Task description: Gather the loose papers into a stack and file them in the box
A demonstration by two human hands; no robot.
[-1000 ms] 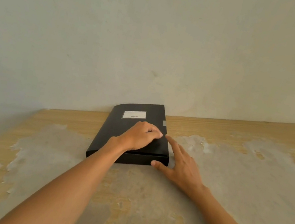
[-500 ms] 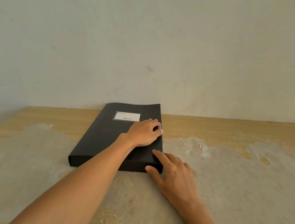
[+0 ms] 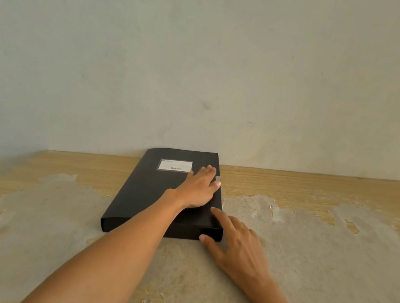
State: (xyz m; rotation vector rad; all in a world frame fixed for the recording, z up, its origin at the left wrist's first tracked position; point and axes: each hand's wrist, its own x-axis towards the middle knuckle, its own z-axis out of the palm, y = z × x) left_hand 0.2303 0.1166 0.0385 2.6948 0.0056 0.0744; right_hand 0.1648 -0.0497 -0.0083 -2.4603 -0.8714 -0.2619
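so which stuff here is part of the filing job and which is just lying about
Job in hand:
black file box, closed
left hand, resting on its lid
right hand, touching its near right corner
(no loose papers in view)

Just there:
worn wooden table
plain wall

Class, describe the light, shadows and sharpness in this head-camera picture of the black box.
Head view: soft, even light, no glare on the black box; only faint shadow beneath the right hand; print on the label is too blurred to read.
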